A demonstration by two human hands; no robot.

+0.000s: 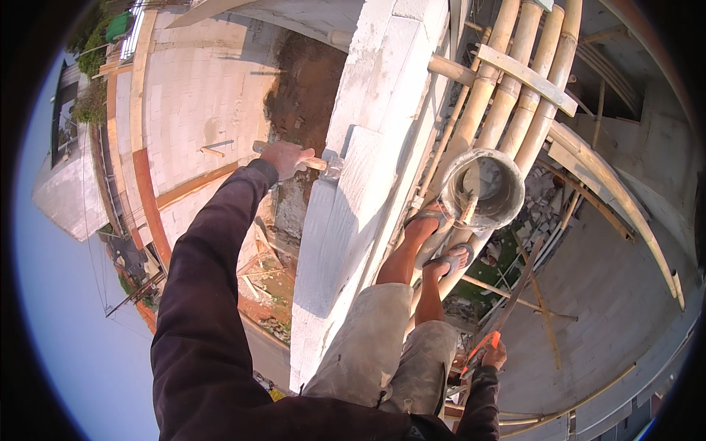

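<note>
At the left, my left hand (282, 159) is closed round a short wooden-handled tool (316, 163). Its greyish end meets the side of the white block wall (360, 176), at a step between blocks; its exact kind is not clear. Low at the right, my right hand (494, 356) grips the orange handle of a hand saw (515, 294), its long blade pointing up and away. A mortar-crusted bucket (515, 192) stands on the bamboo poles just beyond my feet. Inside it leans a tool with a wooden handle (468, 210), its lower part hidden.
I stand in sandals on bamboo scaffold poles (507, 110), tied by a wooden crosspiece (526, 77). Rubble (540, 192) lies far below on the right. Beyond the wall on the left is a drop to brown soil (309, 88). A curved bamboo pole (625, 198) runs along the right.
</note>
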